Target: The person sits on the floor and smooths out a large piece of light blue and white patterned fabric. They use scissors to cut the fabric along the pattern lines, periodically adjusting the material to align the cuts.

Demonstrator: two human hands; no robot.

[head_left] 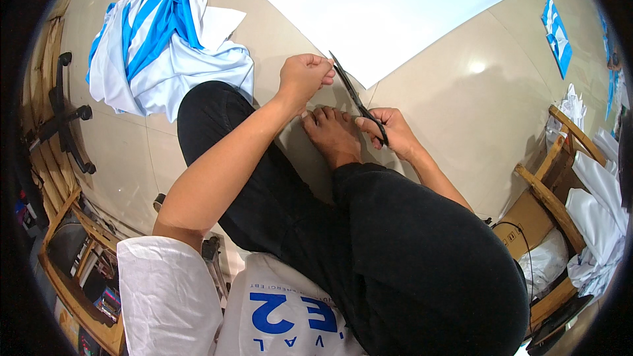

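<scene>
My right hand [393, 133] is closed around the handles of a pair of dark scissors [355, 93], above my bare foot. The blades point up and left, nearly together, with their tip by the near corner of a large white sheet [395, 20] on the floor. My left hand [306, 81] is pinched closed beside the blades. Whatever its fingertips hold, if anything, is too small to make out. At the left, a heap of white and blue striped cloth [165, 53] lies against my bent knee.
A folded blue and white cloth [557, 36] lies on the tiled floor [455, 112] at the far right. Wooden furniture [550, 191] with white cloth and a cardboard box [527, 224] stands right. A black wheeled chair base [62, 115] and a wooden chair [59, 244] are left.
</scene>
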